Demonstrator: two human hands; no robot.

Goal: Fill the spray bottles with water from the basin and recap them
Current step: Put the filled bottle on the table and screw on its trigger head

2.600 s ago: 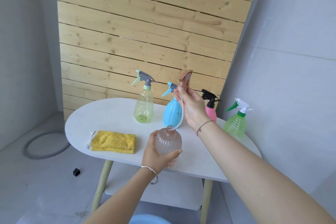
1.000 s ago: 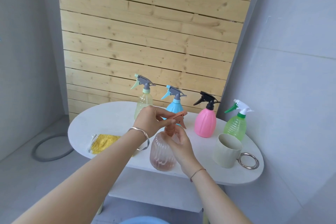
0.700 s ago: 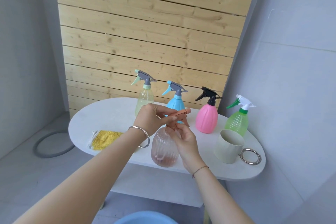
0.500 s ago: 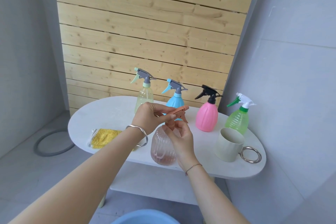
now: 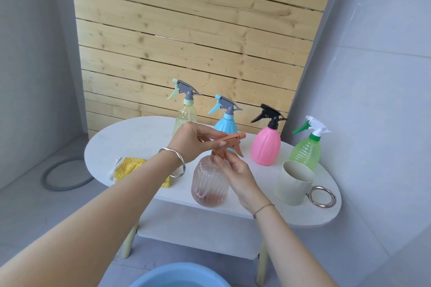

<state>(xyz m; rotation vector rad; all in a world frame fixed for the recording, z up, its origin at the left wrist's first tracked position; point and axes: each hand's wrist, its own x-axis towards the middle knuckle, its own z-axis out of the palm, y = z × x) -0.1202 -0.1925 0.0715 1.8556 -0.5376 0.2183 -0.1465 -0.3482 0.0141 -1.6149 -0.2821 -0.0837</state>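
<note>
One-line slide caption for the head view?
Left hand holds the orange trigger head while right hand pinches its collar on the clear ribbed bottle.

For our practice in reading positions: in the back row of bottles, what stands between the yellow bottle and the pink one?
The blue bottle, shown in the head view, stands upright between the yellow bottle and the pink bottle.

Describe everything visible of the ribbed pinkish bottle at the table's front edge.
The bottle is a round, see-through pinkish plastic body with vertical ribs, standing upright near the front edge of the white table. A little water seems to lie at its bottom. A terracotta spray head sits on its neck, nozzle pointing right. The left hand grips the head's top; the right hand pinches the collar at the neck. Whether it is screwed tight cannot be told.
</note>
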